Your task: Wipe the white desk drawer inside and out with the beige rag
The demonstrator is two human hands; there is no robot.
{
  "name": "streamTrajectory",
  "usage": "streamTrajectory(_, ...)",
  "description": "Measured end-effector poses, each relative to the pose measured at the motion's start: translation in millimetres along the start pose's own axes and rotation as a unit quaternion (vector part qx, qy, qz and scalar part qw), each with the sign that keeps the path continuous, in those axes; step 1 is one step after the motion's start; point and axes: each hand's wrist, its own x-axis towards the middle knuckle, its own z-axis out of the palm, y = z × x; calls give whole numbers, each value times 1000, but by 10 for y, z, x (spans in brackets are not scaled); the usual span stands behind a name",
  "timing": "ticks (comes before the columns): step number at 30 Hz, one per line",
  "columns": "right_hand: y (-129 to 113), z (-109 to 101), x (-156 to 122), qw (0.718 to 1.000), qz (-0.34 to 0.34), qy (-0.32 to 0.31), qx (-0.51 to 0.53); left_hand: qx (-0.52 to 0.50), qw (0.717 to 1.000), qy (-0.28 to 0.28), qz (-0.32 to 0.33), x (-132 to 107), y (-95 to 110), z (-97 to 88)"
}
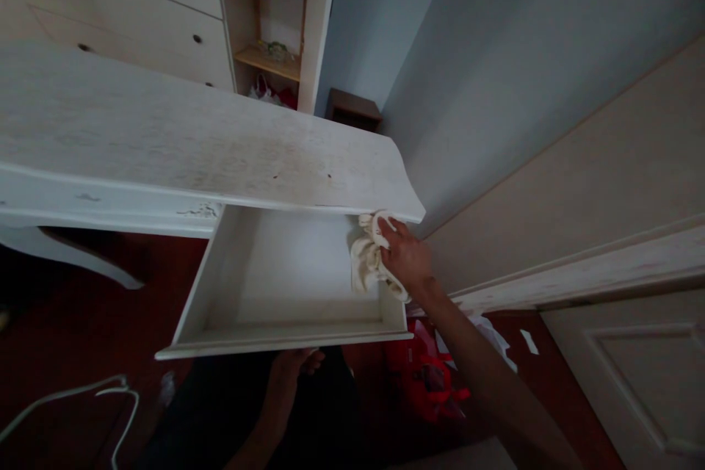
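Observation:
A cream cloth (366, 264) is bunched in my right hand (406, 253), whose fingers are closed round it. The cloth lies over the right side wall of a pulled-out white drawer (291, 264), close under the tabletop edge, and part of it hangs inside. My left hand (297, 367) is just below the drawer's front panel, above my dark-clothed lap. Its fingers are curled, and the panel's edge hides what they hold, if anything. The drawer belongs to a white table (242, 147) with brownish smudges and two small dark spots on its top.
A grey wall (529, 51) rises at the right of the table. Red bags (424, 374) and white paper lie on the dark red floor below my right arm. A white cabinet (148, 15) with open shelves and a small brown box (352, 106) stand beyond.

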Motion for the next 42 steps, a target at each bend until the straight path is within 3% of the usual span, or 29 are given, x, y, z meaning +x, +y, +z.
streamTrajectory(3,-290,167,83,998,-21,-55,-19,2,1000,-7,12,20,-33,-12)
streamTrajectory(6,-469,314,192,996,29,-82,-31,0,1000,-22,5,87,-96,-48)
streamTrajectory(9,-480,359,336,992,64,-107,-6,0,999,-46,-6,159,-151,-90)
streamTrajectory(13,-428,329,402,983,47,-175,1,-5,997,-68,-19,188,-184,-104)
streamTrajectory(19,-482,368,184,981,84,-168,-46,-35,997,-74,6,115,-222,-46)
streamTrajectory(22,-488,377,159,980,101,-165,-36,-46,998,-49,8,96,-248,-5)
streamTrajectory(28,-443,322,444,980,146,-126,40,-41,997,-52,33,97,-314,26)
streamTrajectory(35,-465,325,765,975,163,-131,71,-46,996,-68,28,106,-392,42)
streamTrajectory(39,-635,296,796,977,155,-129,72,-58,992,-107,14,127,-435,50)
streamTrajectory(42,-933,288,759,985,114,-115,58,-65,989,-135,7,158,-452,56)
